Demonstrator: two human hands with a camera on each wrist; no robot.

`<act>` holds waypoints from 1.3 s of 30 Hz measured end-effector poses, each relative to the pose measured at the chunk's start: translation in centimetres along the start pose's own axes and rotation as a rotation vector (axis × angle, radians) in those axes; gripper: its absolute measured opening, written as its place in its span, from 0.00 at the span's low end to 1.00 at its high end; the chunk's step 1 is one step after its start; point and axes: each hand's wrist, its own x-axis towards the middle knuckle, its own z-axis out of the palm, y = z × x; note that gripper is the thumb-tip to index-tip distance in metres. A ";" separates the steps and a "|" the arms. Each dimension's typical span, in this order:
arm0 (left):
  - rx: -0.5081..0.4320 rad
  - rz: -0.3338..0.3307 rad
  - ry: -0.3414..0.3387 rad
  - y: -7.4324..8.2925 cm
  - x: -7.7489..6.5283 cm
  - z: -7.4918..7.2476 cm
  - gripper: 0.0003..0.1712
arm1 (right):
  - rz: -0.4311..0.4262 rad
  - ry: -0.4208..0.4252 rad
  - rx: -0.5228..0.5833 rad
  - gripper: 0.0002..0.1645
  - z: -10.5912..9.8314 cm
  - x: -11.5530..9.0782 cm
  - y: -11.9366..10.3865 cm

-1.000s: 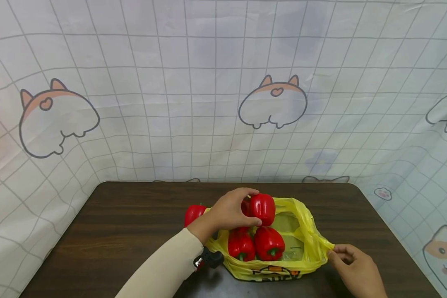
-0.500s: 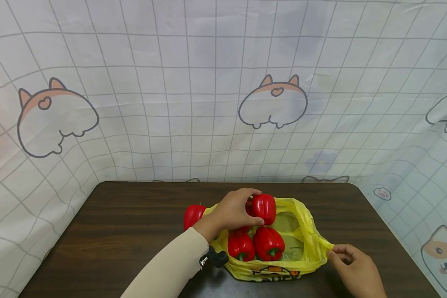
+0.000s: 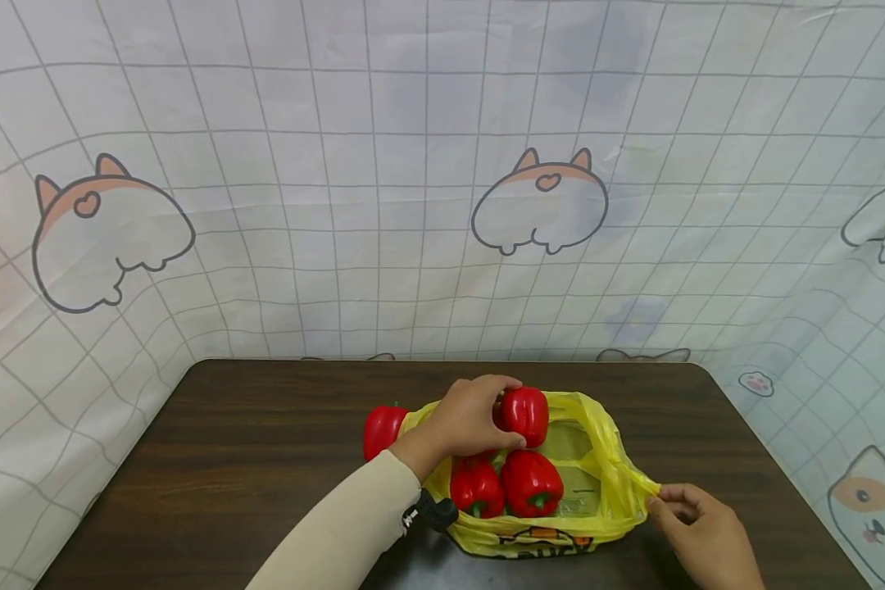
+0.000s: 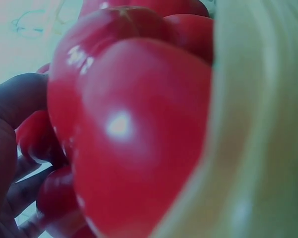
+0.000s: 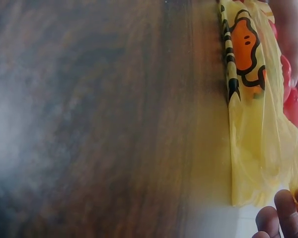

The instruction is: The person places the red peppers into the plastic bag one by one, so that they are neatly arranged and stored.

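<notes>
My left hand (image 3: 466, 419) reaches over the left side of a yellow plastic bag (image 3: 608, 524) and grips a red bell pepper (image 3: 528, 416) at its far side, thumb in front and fingers behind. Two other red peppers, the right one (image 3: 533, 483) and the left one (image 3: 476, 488), lie inside near the front wall. In the left wrist view a large pepper (image 4: 139, 134) fills the middle, beside the bag's film (image 4: 263, 119). With thumb and fingers, my right hand (image 3: 708, 533) pinches the bag's right rim, pulled outward into a point.
Outside the bag on the left stands another red pepper (image 3: 383, 431), partly behind the left forearm. All rest on a dark wooden table (image 3: 265, 459). A patterned white cloth (image 3: 413, 205) hangs behind its far edge.
My left hand has shifted slightly right with the pepper, which has also come down a little. The right hand keeps its place at the bag's rim.
</notes>
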 end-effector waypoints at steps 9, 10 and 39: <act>0.128 0.026 -0.003 0.2 0.0 0.0 0.44 | 0.003 0.005 0.003 0.33 0.0 -0.1 -0.1; 0.144 0.027 -0.007 0.2 0.0 0.0 0.44 | 0.004 0.006 0.003 0.33 0.1 -0.1 -0.1; 0.189 0.044 -0.049 0.9 -0.7 -0.9 0.36 | 0.000 0.016 -0.010 0.33 0.0 -0.1 -0.2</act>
